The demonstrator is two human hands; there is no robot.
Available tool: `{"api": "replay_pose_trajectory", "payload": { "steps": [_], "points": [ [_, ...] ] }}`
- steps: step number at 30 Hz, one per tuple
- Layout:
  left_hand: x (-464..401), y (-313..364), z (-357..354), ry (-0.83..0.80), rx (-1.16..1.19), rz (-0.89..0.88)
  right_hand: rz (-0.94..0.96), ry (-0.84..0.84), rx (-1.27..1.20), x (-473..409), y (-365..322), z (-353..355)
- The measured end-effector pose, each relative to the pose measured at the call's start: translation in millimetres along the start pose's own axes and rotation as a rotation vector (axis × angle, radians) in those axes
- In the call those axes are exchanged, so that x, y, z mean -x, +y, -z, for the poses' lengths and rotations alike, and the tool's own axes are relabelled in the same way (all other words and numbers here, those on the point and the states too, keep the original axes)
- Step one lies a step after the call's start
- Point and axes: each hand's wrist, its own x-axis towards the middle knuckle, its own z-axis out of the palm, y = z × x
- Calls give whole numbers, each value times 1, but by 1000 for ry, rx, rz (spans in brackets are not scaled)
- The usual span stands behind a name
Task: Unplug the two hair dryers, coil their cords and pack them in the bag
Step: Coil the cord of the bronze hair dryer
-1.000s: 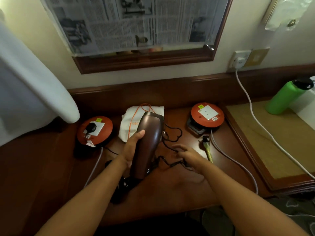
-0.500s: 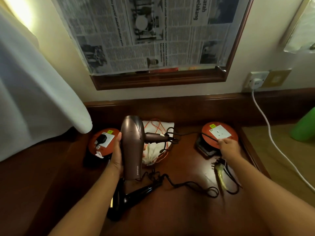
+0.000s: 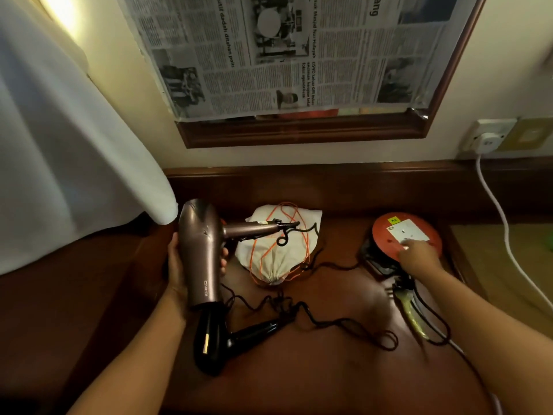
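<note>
- Left hand [image 3: 179, 265]: closed around the barrel of the bronze hair dryer [image 3: 200, 253], which is held off the desk [image 3: 329, 369] with its handle pointing right, over the bag.
- Right hand [image 3: 419, 257]: resting on the front edge of the orange socket reel [image 3: 407, 235], fingers on or at the white socket face. Whether they pinch anything cannot be told; no plug shows in that socket.
- Black hair dryer [image 3: 215, 339]: lying on the desk just below the bronze one, handle pointing right.
- Black cords [image 3: 329, 320]: sprawled in loose kinks across the desk between the dryers and the reel. No part is coiled, and which cord belongs to which dryer cannot be traced through the tangle.
- Loose plug [image 3: 399, 287]: lying on the desk just in front of the reel, beside a yellowish tag, which suggests at least one dryer is already disconnected here.
- White drawstring bag [image 3: 278, 247]: lying at the back of the desk between the bronze dryer and the reel, orange string spread over it, mouth gathered; neither dryer is inside.
- Progress, as judged: unplugging is partly or wholly done; coiling both cords and packing both dryers remain.
</note>
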Motion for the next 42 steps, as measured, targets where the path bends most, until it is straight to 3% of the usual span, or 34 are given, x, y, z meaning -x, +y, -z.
{"api": "replay_pose_trajectory", "payload": {
  "steps": [3, 5, 7, 11, 16, 19, 21, 23, 25, 26, 28, 31, 38, 42],
  "points": [
    [-5, 3, 10, -12, 71, 113, 365, 86, -92, 36, -61, -15],
    [-5, 3, 8, -18, 82, 139, 557, -10, -150, 63, -105, -24],
    [-3, 8, -1, 27, 42, 91, 656, -116, -32, 80, -137, -38],
    [-10, 14, -1, -20, 112, 156, 634, -132, 210, 93, -160, -57],
    [-6, 28, -16, 184, -46, 124, 640, -112, 8, 105, -156, -57],
    [-10, 38, -26, 533, -477, -112, 656, 16, -9, 112, -150, -54],
    [-16, 45, -31, 579, -896, -248, 689, 91, 34, 115, -151, -51],
    [-17, 45, -40, 553, -1362, -395, 727, 145, 63, 117, -154, -48],
    [-21, 36, -59, 405, -1810, -556, 757, 163, 77, 119, -156, -47],
    [-26, 28, -69, 276, -1960, -586, 770, 164, 85, 120, -156, -47],
    [-36, 10, -84, 63, -2164, -474, 787, 163, 97, 121, -156, -46],
    [-57, -7, -89, -6, -2273, -274, 804, 147, 88, 124, -155, -43],
    [-74, -18, -97, 111, -2253, -244, 773, 42, -13, 128, -146, -38],
    [-76, -10, -101, 190, -2256, -282, 487, -71, -567, 121, -138, -31]
  ]
}}
